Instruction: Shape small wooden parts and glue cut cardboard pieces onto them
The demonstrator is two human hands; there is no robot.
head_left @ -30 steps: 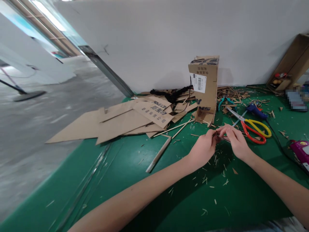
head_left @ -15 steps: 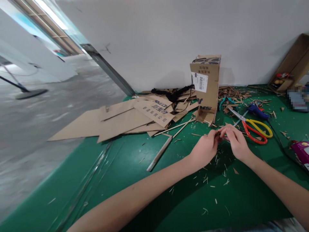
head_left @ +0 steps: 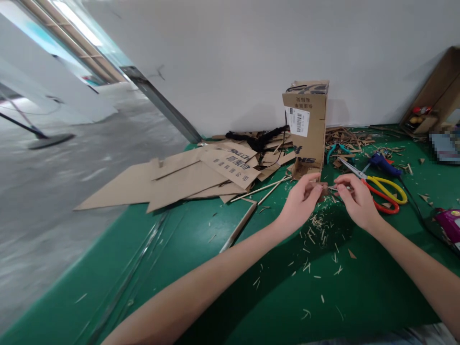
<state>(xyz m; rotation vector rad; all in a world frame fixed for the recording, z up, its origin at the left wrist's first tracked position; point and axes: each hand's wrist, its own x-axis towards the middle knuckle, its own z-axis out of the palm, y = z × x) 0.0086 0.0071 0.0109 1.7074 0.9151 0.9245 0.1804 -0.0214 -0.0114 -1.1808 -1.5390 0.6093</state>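
My left hand [head_left: 302, 199] pinches a small brown piece [head_left: 324, 187], which looks like cardboard, over the green table [head_left: 287, 297]. Just to its right, my right hand [head_left: 355, 199] is closed on a thin light object [head_left: 333, 188], too small to make out. That object reaches toward the brown piece, and whether they touch is unclear. Pale shavings [head_left: 318, 223] lie scattered beneath both hands. Behind them stands an upright cardboard box [head_left: 312, 129] with a white label. Scissors [head_left: 384, 189] with red and yellow handles lie beside my right hand.
Flat cardboard sheets [head_left: 172, 182] and thin sticks [head_left: 264, 188] lie to the left. At the right are teal pliers [head_left: 338, 151], a blue glue gun [head_left: 384, 165] with a cord and a purple object [head_left: 449, 223]. An open cardboard box [head_left: 434, 96] leans against the wall.
My hands have moved apart, exposing the brown piece and the thin object between them. More of the shavings below now shows.
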